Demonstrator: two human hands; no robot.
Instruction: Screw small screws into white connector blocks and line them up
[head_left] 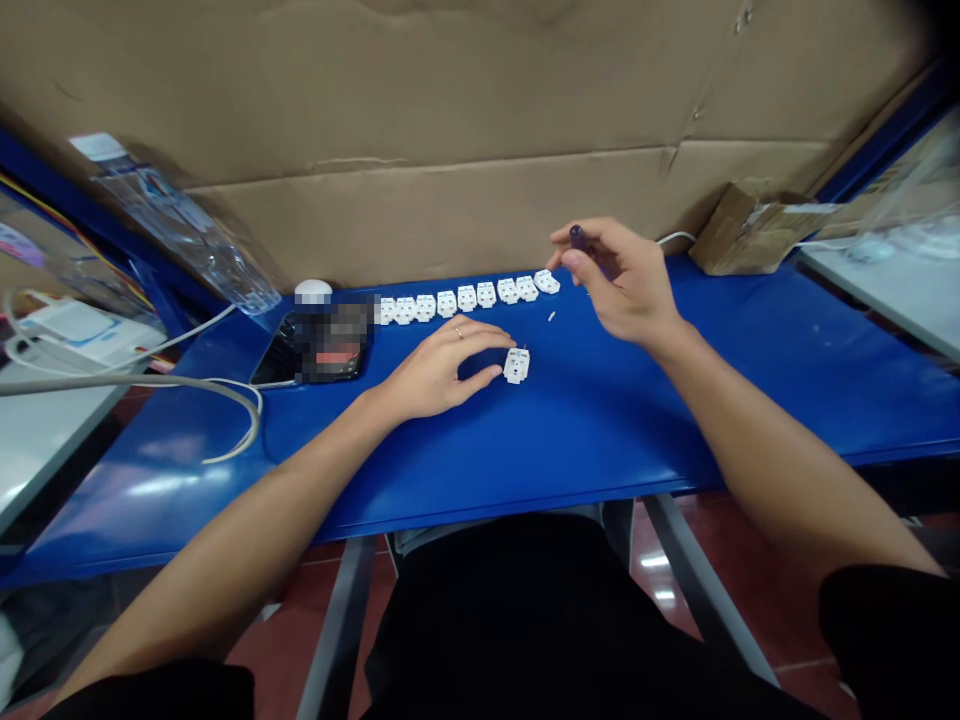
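Observation:
A small white plastic part, like a plug or socket insert with small openings, sits on the blue table. Around its left side lie the thumb and index finger of my left hand, parted from each other. Whether the fingertips touch the part cannot be made out. My right hand is raised above the table, further back and to the right. It grips a tool with a dark purple handle, whose working end is hidden. Behind my left hand, several similar white parts stand in a row.
A tiny white piece lies on the table. At left are a blurred-out phone-like object, a clear bottle and a looping cable. Cardboard backs the table; a cardboard box is at right.

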